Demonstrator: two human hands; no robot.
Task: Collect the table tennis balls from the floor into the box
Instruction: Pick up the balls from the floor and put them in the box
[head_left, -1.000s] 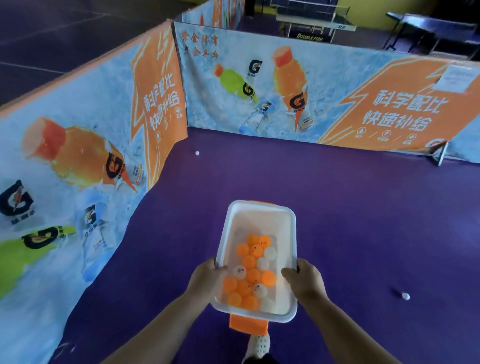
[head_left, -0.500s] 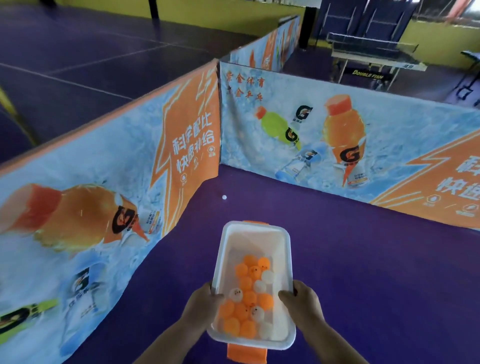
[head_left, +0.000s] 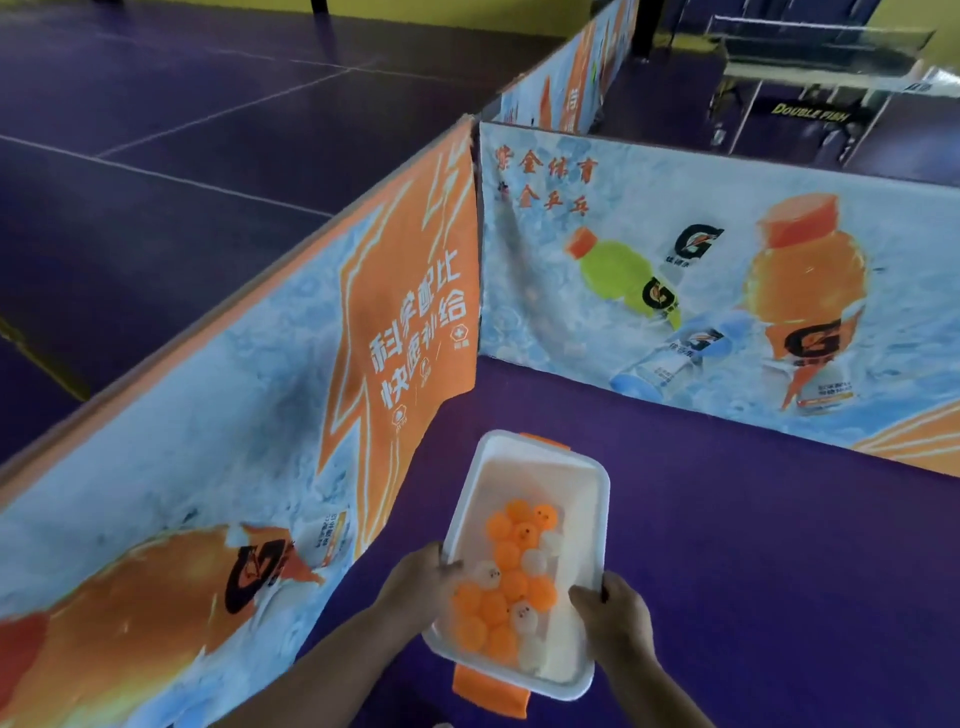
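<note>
both hands carry the box: the left hand (head_left: 423, 577) grips one long rim of the white rectangular plastic box (head_left: 592, 499), thumb hooked over the edge, and the right hand (head_left: 615, 616) grips the opposite rim with fingers curled round it. held above the purple floor (head_left: 753, 545), the box has orange end handles (head_left: 491, 686) and holds a heap of orange and white table tennis balls (head_left: 511, 587) bunched toward the person's end. it hangs close to the corner where two low printed barriers meet, the left barrier (head_left: 234, 415) and the far barrier (head_left: 727, 291), with a table tennis table (head_left: 821, 57) beyond them.
</note>
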